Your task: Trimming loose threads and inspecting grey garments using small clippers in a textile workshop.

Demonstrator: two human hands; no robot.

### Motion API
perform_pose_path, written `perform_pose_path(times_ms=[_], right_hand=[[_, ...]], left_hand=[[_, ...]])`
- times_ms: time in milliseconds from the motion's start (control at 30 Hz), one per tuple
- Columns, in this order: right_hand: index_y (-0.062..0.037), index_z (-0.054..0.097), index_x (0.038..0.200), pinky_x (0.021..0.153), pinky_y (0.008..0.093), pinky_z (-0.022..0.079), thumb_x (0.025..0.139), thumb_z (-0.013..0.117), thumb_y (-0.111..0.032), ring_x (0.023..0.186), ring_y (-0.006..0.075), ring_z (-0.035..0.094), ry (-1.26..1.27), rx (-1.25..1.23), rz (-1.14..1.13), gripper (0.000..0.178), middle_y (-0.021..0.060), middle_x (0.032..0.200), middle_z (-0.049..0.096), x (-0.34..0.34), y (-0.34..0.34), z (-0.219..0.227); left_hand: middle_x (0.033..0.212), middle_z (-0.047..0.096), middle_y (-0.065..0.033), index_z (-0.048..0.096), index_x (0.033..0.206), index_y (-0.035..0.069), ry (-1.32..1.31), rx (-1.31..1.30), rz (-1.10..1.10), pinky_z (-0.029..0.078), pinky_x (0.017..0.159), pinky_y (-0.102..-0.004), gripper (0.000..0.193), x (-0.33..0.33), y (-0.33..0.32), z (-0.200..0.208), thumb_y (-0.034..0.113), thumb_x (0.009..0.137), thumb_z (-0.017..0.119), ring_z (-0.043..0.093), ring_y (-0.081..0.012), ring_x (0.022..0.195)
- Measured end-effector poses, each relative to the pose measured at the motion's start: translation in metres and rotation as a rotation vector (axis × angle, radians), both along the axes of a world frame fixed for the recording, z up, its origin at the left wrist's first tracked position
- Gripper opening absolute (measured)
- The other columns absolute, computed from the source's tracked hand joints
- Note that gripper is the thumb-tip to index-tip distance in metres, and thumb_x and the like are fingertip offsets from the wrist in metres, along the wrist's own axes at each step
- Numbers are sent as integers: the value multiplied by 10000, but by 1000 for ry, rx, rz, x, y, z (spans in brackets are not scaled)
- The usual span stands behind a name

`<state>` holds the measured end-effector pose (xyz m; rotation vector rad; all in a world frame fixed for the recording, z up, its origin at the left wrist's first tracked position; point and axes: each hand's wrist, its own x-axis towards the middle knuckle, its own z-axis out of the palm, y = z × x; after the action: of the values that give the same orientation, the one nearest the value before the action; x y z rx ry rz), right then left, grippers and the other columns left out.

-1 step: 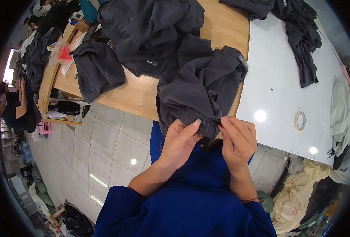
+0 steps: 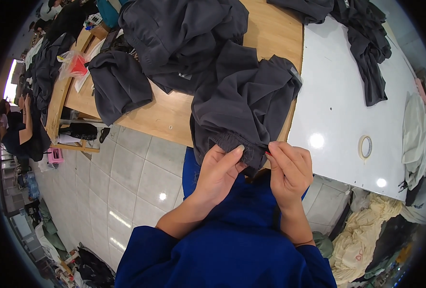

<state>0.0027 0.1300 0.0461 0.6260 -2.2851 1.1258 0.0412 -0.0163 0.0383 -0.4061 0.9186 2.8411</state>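
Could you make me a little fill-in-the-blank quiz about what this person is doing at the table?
1. Both hands, left hand and right hand, grip the edge of a dark ____ garment.
2. That garment lies on a ____ table.
3. A roll of tape lies on the ____ table.

Missing words: grey; wooden; white

Viewpoint: one head-worn camera, looking steeply down over the person's chest and blue sleeves.
Facing: forward and down, across the wooden bench [image 2: 165,115] toward the white tabletop [image 2: 338,96] on the right.
Nearness: close to the left hand [image 2: 220,175] and right hand [image 2: 290,170], which sit just below the picture's middle; the tiled floor [image 2: 117,182] lies far below.
Lens: wide fisheye, dark round rim, bench edges bending outward.
Shared ground: single view only.
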Motion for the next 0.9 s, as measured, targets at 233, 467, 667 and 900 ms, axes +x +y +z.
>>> perform_pose_path(times_ms=[233,467,667,900], right_hand=[[-63,695,911,629,251,444,654,723,7,735,190,543,-45,-40,-2,268,44,871,665,3,3,0],[-65,693,916,641,257,442,647,724,7,734,191,535,-52,-6,6,280,43,877,663,6,3,-2],[-71,694,922,627,252,438,641,727,-2,721,186,526,-12,26,-26,291,36,877,661,5,3,-2],[-73,697,920,617,243,436,638,727,-2,713,184,522,6,36,-56,293,38,877,660,6,2,-3]], left_hand=[[1100,603,-88,511,1139,44,2,18,8,458,894,-319,225,-1,-1,1,103,929,454,583,-161,1016],[1061,619,-84,534,1106,53,8,17,1,473,861,-309,200,-1,-1,-1,95,928,454,598,-154,974],[1027,637,-76,561,1074,45,-7,7,2,476,829,-289,184,-1,3,0,94,927,462,606,-142,941],[1007,645,-74,581,1054,38,-39,19,5,478,811,-274,180,0,6,-1,107,930,470,610,-133,922]])
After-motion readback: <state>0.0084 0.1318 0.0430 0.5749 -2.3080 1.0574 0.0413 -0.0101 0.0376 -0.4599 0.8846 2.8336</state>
